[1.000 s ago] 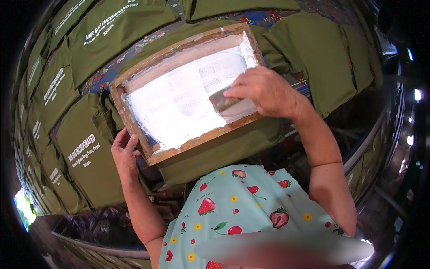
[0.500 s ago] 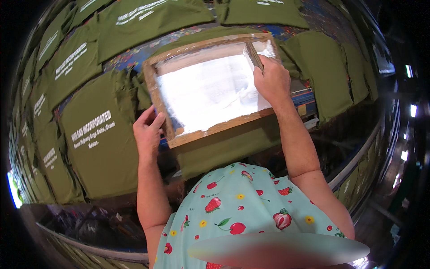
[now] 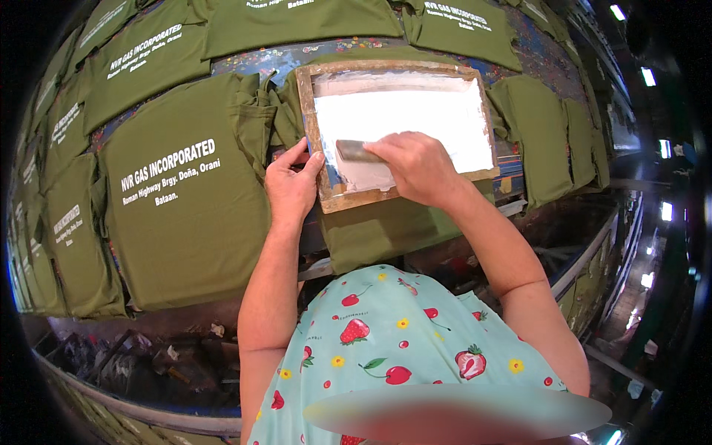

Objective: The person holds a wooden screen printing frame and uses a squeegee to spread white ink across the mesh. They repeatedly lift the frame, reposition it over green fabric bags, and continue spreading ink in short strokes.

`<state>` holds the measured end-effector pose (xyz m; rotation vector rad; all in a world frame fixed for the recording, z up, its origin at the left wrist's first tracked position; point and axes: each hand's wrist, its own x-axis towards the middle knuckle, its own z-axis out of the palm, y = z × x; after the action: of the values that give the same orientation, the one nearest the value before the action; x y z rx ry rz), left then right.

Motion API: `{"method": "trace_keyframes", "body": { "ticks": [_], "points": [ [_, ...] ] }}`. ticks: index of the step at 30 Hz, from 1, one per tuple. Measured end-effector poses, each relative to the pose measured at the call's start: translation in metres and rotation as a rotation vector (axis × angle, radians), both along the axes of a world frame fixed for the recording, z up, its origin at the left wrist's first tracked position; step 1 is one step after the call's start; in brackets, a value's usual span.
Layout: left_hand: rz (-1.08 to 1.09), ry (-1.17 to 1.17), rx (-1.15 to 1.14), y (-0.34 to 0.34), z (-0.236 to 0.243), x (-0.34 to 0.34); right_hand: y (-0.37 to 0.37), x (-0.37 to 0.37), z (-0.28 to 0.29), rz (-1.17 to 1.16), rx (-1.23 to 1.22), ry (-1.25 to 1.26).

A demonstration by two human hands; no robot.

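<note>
A wooden-framed printing screen (image 3: pixel 363 198) lies over an olive green shirt (image 3: pixel 393 236), with white ink spread across its mesh. My left hand (image 3: pixel 291 185) grips the frame's left side, thumb on top and fingers round the outer edge. In my right hand (image 3: pixel 417 165) is a squeegee (image 3: pixel 354 151), closed under my fingers and held at the lower left part of the mesh. My hand hides the squeegee's right end. Around it the mesh looks thinly coated, while bright white ink covers the upper and right parts.
Several olive shirts with white lettering lie left and beyond, the nearest printed shirt (image 3: pixel 185 200) just left of the screen. Plain olive shirts (image 3: pixel 530 141) lie to the right. Between them shows a paint-spotted dark table (image 3: pixel 519 63). A metal rail (image 3: pixel 141 411) runs along the lower left.
My right hand has brought the squeegee from the screen's upper right to its lower left. My left hand still holds the frame's left side. The whole view has shifted a little.
</note>
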<state>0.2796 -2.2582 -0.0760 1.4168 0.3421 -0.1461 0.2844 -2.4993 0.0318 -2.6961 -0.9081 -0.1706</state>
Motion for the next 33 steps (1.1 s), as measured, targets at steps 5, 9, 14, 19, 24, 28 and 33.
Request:
{"method": "trace_keyframes", "body": {
  "ticks": [5,9,14,19,24,28,33],
  "points": [
    [-0.001,-0.022,0.061,0.000,-0.002,0.000,-0.025,0.003,0.018,0.083,-0.038,0.202],
    [0.012,-0.033,0.058,-0.001,0.000,0.000,-0.038,0.056,0.023,0.030,-0.064,0.302],
    [0.050,-0.014,0.103,-0.005,0.001,-0.002,-0.034,0.112,0.007,-0.032,-0.059,0.088],
    [0.123,-0.028,0.104,-0.013,0.001,-0.006,-0.029,0.134,-0.003,0.057,-0.050,0.050],
    [0.210,0.022,0.138,-0.025,0.012,-0.010,-0.020,0.146,0.007,0.351,-0.140,0.158],
    [0.275,0.070,0.182,-0.033,0.020,-0.011,-0.023,0.164,0.023,0.644,-0.254,0.204],
    [0.317,0.161,0.148,-0.035,0.025,-0.009,-0.051,0.171,0.032,0.765,-0.315,0.298]
  ]
}}
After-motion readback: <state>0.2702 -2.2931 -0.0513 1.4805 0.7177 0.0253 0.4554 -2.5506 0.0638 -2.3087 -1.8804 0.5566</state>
